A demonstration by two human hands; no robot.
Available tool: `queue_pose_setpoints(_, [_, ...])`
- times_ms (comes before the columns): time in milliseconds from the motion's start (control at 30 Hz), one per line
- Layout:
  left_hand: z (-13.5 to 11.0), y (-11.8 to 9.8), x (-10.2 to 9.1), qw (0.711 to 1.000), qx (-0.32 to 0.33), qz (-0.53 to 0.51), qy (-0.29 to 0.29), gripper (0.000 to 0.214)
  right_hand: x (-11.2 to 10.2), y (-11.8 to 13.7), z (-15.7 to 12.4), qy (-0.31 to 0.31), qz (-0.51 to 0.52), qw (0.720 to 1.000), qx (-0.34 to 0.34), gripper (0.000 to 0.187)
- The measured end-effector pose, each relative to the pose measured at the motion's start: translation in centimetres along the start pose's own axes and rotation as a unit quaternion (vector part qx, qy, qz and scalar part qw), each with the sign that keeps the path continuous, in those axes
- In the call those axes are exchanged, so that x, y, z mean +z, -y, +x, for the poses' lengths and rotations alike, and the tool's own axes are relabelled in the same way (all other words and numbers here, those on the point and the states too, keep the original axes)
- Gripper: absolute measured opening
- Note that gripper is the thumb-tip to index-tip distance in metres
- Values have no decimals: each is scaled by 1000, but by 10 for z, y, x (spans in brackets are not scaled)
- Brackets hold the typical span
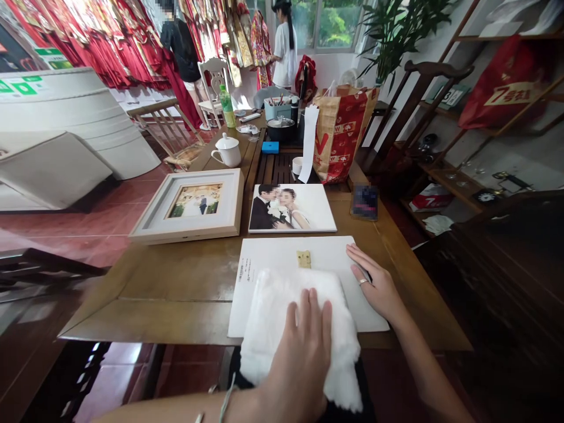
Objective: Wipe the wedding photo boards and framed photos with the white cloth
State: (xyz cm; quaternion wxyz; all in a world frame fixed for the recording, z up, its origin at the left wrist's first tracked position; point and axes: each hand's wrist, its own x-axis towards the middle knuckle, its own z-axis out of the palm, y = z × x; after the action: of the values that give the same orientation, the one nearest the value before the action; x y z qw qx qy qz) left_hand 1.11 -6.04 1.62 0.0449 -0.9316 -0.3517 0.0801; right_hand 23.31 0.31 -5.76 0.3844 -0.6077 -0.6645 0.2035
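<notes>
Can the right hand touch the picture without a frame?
Probably yes: the right hand is at the right edge of the white board, the unframed picture lies just beyond that board, and nothing stands between.

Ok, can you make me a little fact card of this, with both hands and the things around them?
Left hand: on a white cloth
Right hand: on the right side of a white board
Cloth: partly over the board, hanging past its near edge
Board: lying on a wooden table, small tan patch on top
Beyond board: photo print
Left of print: framed picture
Farther back: lidded white mug, paper bag
</notes>
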Motion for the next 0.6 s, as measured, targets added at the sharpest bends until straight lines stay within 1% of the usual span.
queue_pose_setpoints(67, [-8,-2,-2,999,6,-31,6,100,0,0,0,-2,-2,1000,-1,39])
queue_pose_setpoints(133, [-4,1,-6,998,-16,-57,27,101,0,0,0,-3,-4,1000,-1,39])
queue_pose_setpoints(200, [10,9,-10,995,-51,-69,45,101,0,0,0,1,-5,1000,0,39])
queue_pose_setpoints(267, [30,21,-10,993,-77,-77,50,102,-1,1,0,5,-3,1000,2,40])
queue_pose_setpoints(367, [61,44,-5,988,-98,-112,38,104,-1,1,1,9,1,1000,10,40])
queue_pose_setpoints(433, [77,61,-1,985,-111,-128,20,96,-2,2,1,11,4,1000,16,41])
queue_pose_setpoints(533, [88,77,0,985,-116,-128,4,82,-2,2,2,13,4,1000,17,41])
queue_pose_setpoints(600, [83,76,-1,986,-109,-123,6,81,-2,3,2,12,3,1000,14,41])
